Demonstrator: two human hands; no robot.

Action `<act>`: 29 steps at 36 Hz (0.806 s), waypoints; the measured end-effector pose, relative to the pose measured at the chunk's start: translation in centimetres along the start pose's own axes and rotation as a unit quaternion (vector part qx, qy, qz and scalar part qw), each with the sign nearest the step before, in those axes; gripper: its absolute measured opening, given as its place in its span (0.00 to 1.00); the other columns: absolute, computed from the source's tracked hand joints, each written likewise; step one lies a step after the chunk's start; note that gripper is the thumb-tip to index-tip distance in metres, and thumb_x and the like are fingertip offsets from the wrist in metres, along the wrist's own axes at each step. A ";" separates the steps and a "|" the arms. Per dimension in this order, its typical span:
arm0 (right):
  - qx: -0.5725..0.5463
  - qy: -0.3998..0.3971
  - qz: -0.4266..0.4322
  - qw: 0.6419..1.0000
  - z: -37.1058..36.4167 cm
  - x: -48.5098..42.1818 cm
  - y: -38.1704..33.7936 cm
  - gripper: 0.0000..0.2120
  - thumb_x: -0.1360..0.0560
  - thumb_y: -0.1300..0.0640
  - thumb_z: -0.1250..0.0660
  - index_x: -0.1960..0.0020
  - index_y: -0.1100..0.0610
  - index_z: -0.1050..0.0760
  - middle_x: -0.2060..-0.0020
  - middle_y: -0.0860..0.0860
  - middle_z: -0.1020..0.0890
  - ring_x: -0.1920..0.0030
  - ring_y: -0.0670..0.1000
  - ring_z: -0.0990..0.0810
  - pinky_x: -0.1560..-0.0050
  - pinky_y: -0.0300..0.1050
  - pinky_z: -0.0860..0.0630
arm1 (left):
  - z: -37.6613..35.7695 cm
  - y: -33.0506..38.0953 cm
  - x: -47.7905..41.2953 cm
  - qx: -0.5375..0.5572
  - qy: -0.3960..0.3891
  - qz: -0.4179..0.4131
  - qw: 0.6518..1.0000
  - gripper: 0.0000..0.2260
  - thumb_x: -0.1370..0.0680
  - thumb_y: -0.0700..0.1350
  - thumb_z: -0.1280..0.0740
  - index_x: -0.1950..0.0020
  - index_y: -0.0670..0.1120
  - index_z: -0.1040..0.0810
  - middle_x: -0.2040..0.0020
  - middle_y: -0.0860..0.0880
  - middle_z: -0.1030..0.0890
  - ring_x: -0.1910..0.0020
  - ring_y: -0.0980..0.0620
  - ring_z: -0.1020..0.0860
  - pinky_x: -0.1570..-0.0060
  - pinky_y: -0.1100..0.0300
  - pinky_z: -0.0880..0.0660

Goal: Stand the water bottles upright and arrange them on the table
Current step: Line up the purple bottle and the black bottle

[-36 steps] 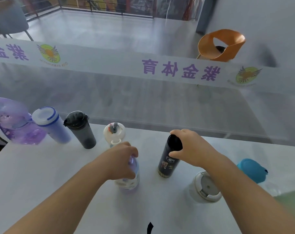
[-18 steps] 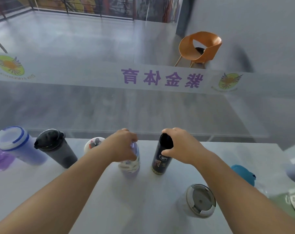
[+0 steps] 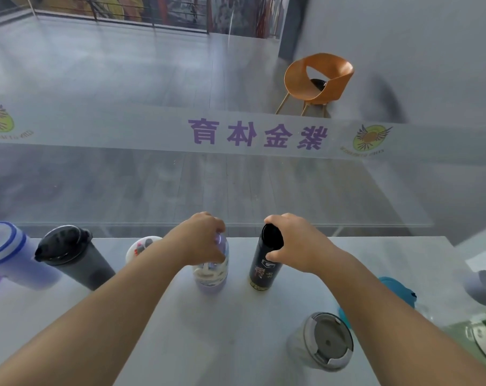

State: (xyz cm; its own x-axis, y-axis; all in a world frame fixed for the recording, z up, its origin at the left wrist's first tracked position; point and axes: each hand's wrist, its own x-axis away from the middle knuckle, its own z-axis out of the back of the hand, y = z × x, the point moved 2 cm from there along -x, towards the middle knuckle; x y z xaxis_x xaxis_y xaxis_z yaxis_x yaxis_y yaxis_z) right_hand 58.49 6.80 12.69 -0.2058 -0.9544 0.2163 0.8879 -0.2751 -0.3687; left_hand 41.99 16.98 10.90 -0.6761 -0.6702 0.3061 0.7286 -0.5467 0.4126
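Note:
My left hand (image 3: 200, 238) grips the top of a purple patterned bottle (image 3: 212, 271) that stands upright near the table's far edge. Beside it, my right hand (image 3: 294, 243) holds the cap end of a tall black bottle (image 3: 264, 266), also upright. To the left stand a white-lidded bottle (image 3: 141, 246), partly hidden by my left arm, a dark grey tumbler (image 3: 72, 257) and a pale blue cup with a blue-rimmed lid (image 3: 10, 254). A clear cup with a grey lid (image 3: 324, 342) stands near my right forearm. A teal bottle (image 3: 397, 291) lies behind that arm.
The white table (image 3: 236, 330) ends at a glass wall with purple lettering (image 3: 257, 135). At the right edge are a green bottle (image 3: 481, 338) and a grey object (image 3: 484, 288), both cut off. An orange chair (image 3: 317, 82) stands beyond the glass.
Both hands have carried their bottles away from me toward the table's far edge, side by side. The view has shifted right, so the left-hand bottles sit nearer the frame edge.

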 end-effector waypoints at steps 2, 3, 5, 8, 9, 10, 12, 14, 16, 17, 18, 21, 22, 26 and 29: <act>0.003 -0.006 -0.008 1.000 0.0 0.0 0.1 0.28 0.32 0.55 0.27 0.34 0.52 0.33 0.43 0.54 0.25 0.45 0.56 0.26 0.46 0.50 0.23 | 0.0 0.1 0.0 0.002 0.000 -0.005 1.000 0.22 0.32 0.47 0.27 0.39 0.47 0.25 0.44 0.47 0.26 0.52 0.49 0.25 0.58 0.61 0.31; 0.003 -0.010 -0.012 1.000 0.1 0.0 0.2 0.28 0.31 0.55 0.27 0.34 0.52 0.33 0.42 0.54 0.26 0.45 0.55 0.26 0.46 0.51 0.23 | 0.0 0.1 0.0 0.004 0.002 -0.006 1.000 0.22 0.32 0.46 0.27 0.39 0.47 0.25 0.44 0.47 0.26 0.52 0.48 0.25 0.57 0.61 0.31; 0.001 -0.016 -0.018 1.000 0.2 0.1 0.3 0.29 0.31 0.56 0.27 0.33 0.52 0.33 0.42 0.53 0.26 0.44 0.55 0.26 0.46 0.51 0.23 | 0.0 0.1 0.0 0.007 0.004 -0.005 1.000 0.22 0.32 0.46 0.27 0.39 0.48 0.25 0.44 0.47 0.26 0.51 0.48 0.25 0.57 0.60 0.30; -0.002 -0.026 -0.020 0.999 0.3 0.1 0.3 0.30 0.31 0.56 0.27 0.33 0.51 0.34 0.40 0.53 0.27 0.43 0.55 0.27 0.45 0.50 0.23 | -0.1 -0.1 0.0 0.009 0.010 -0.008 1.000 0.22 0.32 0.47 0.26 0.40 0.49 0.25 0.43 0.47 0.26 0.50 0.47 0.26 0.55 0.60 0.28; -0.001 -0.030 -0.019 0.999 0.3 0.1 0.3 0.31 0.31 0.56 0.27 0.32 0.51 0.35 0.39 0.53 0.27 0.43 0.55 0.27 0.45 0.50 0.23 | -0.1 -0.1 0.1 0.011 0.011 -0.010 1.000 0.22 0.32 0.48 0.26 0.39 0.49 0.26 0.42 0.48 0.27 0.49 0.47 0.26 0.54 0.59 0.28; 0.002 -0.033 -0.018 0.999 0.4 0.1 0.2 0.31 0.31 0.56 0.27 0.32 0.50 0.35 0.39 0.52 0.28 0.42 0.55 0.27 0.45 0.51 0.23 | -0.1 -0.2 0.2 0.013 0.010 -0.011 1.000 0.23 0.32 0.48 0.26 0.39 0.49 0.26 0.41 0.48 0.27 0.49 0.47 0.26 0.52 0.59 0.27; 0.008 -0.040 -0.020 0.999 0.4 0.1 0.2 0.32 0.31 0.56 0.27 0.31 0.50 0.36 0.37 0.52 0.29 0.41 0.55 0.27 0.44 0.52 0.23 | -0.2 -0.1 0.4 0.012 0.008 -0.015 1.000 0.23 0.31 0.50 0.26 0.38 0.49 0.26 0.39 0.48 0.27 0.48 0.48 0.25 0.50 0.59 0.26; 0.014 -0.046 -0.022 0.999 0.5 0.2 0.1 0.33 0.31 0.54 0.27 0.30 0.50 0.37 0.35 0.52 0.30 0.39 0.56 0.28 0.42 0.52 0.23 | -0.1 -0.1 0.6 0.004 0.008 -0.019 1.000 0.23 0.31 0.51 0.27 0.38 0.49 0.26 0.38 0.48 0.28 0.48 0.48 0.25 0.49 0.58 0.26; 0.018 -0.044 -0.018 0.999 0.7 0.4 -0.1 0.35 0.30 0.52 0.27 0.28 0.51 0.39 0.32 0.51 0.32 0.35 0.55 0.30 0.39 0.52 0.26 | 0.1 0.0 0.8 -0.004 0.010 -0.018 1.000 0.23 0.31 0.51 0.27 0.38 0.50 0.26 0.38 0.49 0.28 0.48 0.47 0.25 0.49 0.58 0.26; 0.017 -0.036 -0.014 0.999 0.9 0.6 -0.2 0.35 0.30 0.51 0.28 0.27 0.51 0.39 0.31 0.51 0.33 0.34 0.55 0.31 0.37 0.52 0.27 | 0.2 0.0 0.9 -0.009 0.013 -0.017 1.000 0.23 0.31 0.52 0.27 0.38 0.50 0.27 0.38 0.49 0.28 0.47 0.47 0.25 0.50 0.58 0.26; 0.017 -0.024 -0.010 1.000 1.2 0.8 -0.3 0.34 0.29 0.51 0.29 0.27 0.52 0.39 0.30 0.51 0.33 0.33 0.55 0.32 0.36 0.52 0.28 | 0.5 0.1 1.1 -0.017 0.018 -0.017 1.000 0.23 0.31 0.52 0.28 0.37 0.51 0.27 0.38 0.49 0.28 0.47 0.47 0.25 0.50 0.58 0.27; 0.037 0.016 -0.001 0.999 2.3 1.6 -0.4 0.30 0.26 0.50 0.32 0.27 0.53 0.38 0.31 0.53 0.31 0.32 0.55 0.31 0.35 0.51 0.30 | 1.4 0.4 1.7 -0.047 0.032 -0.018 0.998 0.23 0.29 0.54 0.30 0.36 0.52 0.28 0.39 0.50 0.26 0.47 0.49 0.25 0.53 0.59 0.29; 0.046 0.025 -0.001 0.999 2.7 2.0 -0.4 0.29 0.26 0.50 0.32 0.28 0.53 0.37 0.31 0.53 0.30 0.32 0.55 0.31 0.35 0.51 0.30 | 1.6 0.6 2.0 -0.056 0.039 -0.019 0.998 0.22 0.29 0.54 0.30 0.36 0.52 0.27 0.40 0.50 0.25 0.49 0.50 0.26 0.54 0.59 0.29; 0.068 0.033 -0.025 0.997 4.2 4.0 -0.3 0.28 0.25 0.47 0.34 0.28 0.51 0.37 0.31 0.50 0.31 0.33 0.53 0.31 0.37 0.52 0.29 | 2.3 1.7 3.5 -0.092 0.060 -0.024 0.994 0.20 0.28 0.56 0.32 0.38 0.52 0.26 0.42 0.51 0.24 0.50 0.50 0.24 0.52 0.58 0.26; 0.081 0.033 -0.042 0.995 5.1 6.1 0.3 0.27 0.24 0.46 0.35 0.28 0.49 0.37 0.30 0.50 0.31 0.33 0.53 0.30 0.38 0.50 0.29 | 2.5 3.0 4.8 -0.097 0.059 -0.026 0.993 0.19 0.27 0.57 0.33 0.38 0.53 0.26 0.41 0.52 0.24 0.50 0.51 0.26 0.53 0.58 0.28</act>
State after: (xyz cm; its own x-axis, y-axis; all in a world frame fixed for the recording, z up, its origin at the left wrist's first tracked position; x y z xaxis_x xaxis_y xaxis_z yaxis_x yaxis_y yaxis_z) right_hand 59.58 1.49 18.47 -0.3044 -0.9356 0.1790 0.9198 -0.3376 -0.2002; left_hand 40.69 13.38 15.78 -0.7044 -0.6863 0.1813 0.7081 -0.6613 0.2477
